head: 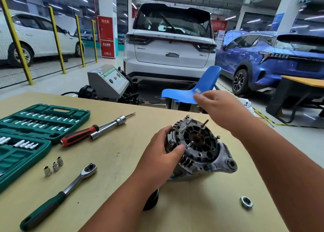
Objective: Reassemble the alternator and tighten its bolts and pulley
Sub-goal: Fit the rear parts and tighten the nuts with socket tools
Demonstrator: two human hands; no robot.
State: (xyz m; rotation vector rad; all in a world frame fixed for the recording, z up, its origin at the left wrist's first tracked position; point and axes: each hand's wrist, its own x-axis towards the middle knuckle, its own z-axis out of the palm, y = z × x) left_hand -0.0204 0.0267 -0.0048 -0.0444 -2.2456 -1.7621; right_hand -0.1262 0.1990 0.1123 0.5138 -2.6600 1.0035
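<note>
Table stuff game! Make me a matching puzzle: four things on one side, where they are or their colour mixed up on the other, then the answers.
1. ratchet
2. nut
3. alternator
4. small silver part

A. gripped by the left hand
B. pinched by the right hand
C. on the table, near right corner
D. green handle

Pairs: 1-D, 2-C, 3-A, 4-B.

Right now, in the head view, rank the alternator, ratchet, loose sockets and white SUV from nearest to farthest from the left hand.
1. alternator: gripped by the left hand, mid-table.
2. ratchet: on the table, to the hand's left.
3. loose sockets: farther left, past the ratchet's head.
4. white SUV: beyond the table, in the background.
</note>
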